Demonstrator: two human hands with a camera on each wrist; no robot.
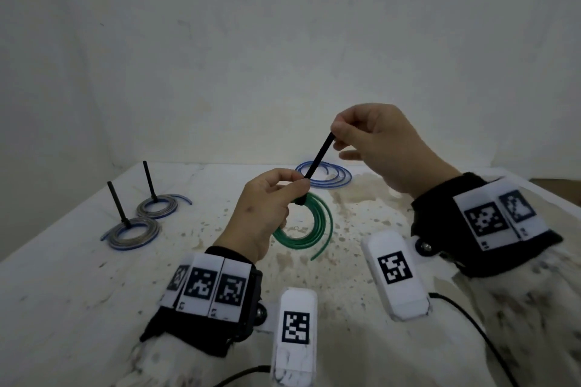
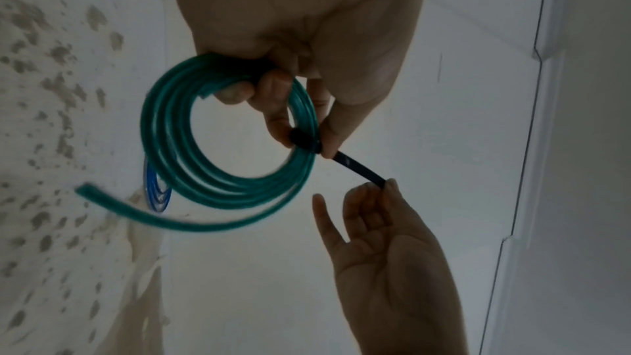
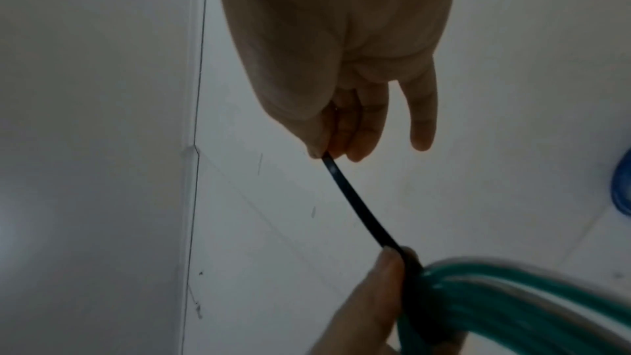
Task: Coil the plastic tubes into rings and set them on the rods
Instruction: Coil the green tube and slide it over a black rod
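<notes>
A green tube coil [image 1: 318, 225] hangs just above the table, held in my left hand [image 1: 298, 189] with a loose tail curling out below. A black tie strap [image 1: 319, 157] is wrapped round the coil under my left thumb and forefinger. My right hand [image 1: 337, 135] pinches the strap's free end, up and to the right, and the strap runs taut between the hands. The left wrist view shows the coil [image 2: 170, 145], the strap [image 2: 358, 166] and the right fingertips [image 2: 382, 193]. In the right wrist view the strap [image 3: 358, 204] leads down to the coil [image 3: 512, 296].
Two black rods [image 1: 148, 181] [image 1: 117, 204] stand at the left of the stained white table [image 1: 78, 276], each with a grey and blue coil [image 1: 157, 206] [image 1: 133, 232] round its base. A loose blue coil [image 1: 327, 174] lies at the far edge. A white wall rises behind.
</notes>
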